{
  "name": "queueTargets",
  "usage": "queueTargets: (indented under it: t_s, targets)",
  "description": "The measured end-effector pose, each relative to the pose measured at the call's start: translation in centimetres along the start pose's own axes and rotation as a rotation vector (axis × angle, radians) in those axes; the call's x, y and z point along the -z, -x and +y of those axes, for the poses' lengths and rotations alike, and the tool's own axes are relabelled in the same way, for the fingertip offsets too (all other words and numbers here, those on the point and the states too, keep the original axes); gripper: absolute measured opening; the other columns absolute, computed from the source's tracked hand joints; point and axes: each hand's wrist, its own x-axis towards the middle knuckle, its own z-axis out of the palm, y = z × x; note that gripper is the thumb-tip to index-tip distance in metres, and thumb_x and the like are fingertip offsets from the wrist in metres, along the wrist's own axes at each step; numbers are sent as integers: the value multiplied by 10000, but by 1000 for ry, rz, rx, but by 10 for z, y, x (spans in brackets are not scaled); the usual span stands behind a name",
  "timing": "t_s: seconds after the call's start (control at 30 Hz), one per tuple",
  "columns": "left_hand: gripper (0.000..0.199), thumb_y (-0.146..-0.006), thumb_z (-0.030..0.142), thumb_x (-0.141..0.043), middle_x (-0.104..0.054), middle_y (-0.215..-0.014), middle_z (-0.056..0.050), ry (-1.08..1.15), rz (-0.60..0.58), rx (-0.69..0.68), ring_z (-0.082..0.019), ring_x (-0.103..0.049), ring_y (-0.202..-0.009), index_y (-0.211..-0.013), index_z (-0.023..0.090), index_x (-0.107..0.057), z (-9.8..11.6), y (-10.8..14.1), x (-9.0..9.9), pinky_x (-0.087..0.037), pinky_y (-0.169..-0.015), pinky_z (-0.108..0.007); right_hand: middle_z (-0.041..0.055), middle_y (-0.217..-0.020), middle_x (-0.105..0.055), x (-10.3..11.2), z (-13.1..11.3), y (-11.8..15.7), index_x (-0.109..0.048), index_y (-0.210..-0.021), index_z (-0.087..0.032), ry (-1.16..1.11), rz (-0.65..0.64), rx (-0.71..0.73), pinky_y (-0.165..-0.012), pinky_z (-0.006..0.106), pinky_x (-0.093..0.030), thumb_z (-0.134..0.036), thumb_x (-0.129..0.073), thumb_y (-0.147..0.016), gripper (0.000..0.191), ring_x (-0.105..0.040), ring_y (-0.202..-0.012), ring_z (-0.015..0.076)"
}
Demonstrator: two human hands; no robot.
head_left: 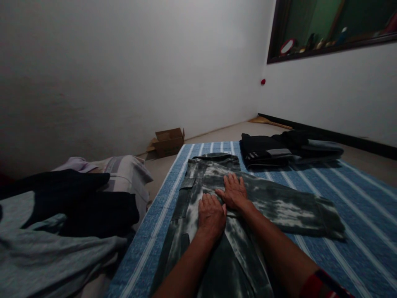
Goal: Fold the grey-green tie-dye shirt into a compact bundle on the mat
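**Both palms down on mottled garment**

Mottled garment (195,207) lies under both hands, along striped cloth's (161,215) left edge. Left hand (212,215): fingers nearly together, laid on fabric, gripping nothing visible. Right hand (235,192): fingers slightly spread, flat, just beyond left. Long axis near-to-far, banded end by far edge; one section angles toward right edge. Folded dark clothes (263,151) sit at far edge.

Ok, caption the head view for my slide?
Left hand and right hand rest on a mottled garment over a blue striped cloth, dark folded clothes beyond.
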Motion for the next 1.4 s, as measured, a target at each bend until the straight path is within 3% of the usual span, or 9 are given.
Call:
queueTargets:
  t_s: [0.4,0.77,1.4]
  targets:
    - [451,-913,331,-470,-565,-1231,-279,-28,10,-17,-364,-498,-1195,-1183,-18,-563,0,-1,-2,-376,-972,-459,165,-1564,-171,-2,0,0,-251,-1491,-70,-30,15,-15,-1124,497,28,-651,-133,-924,821,-61,-1445,292]
    - [394,-899,327,-474,-587,-1207,-239,-25,17,-11,-344,-502,-1179,-1151,41,-577,-1,-1,-2,-373,-954,-469,160,-1567,-162,2,-1,1,-248,-1494,-77,-33,-3,-43,-1125,496,30,-651,-151,-924,814,-51,-1446,290]
    - [459,-916,336,-470,-559,-1244,-271,-44,-19,-9,-359,-493,-1208,-1197,-16,-556,0,-2,-2,-372,-978,-455,149,-1566,-181,3,-1,0,-260,-1491,-85,-58,3,-53,-1123,486,18,-654,-154,-917,816,-65,-1444,282]
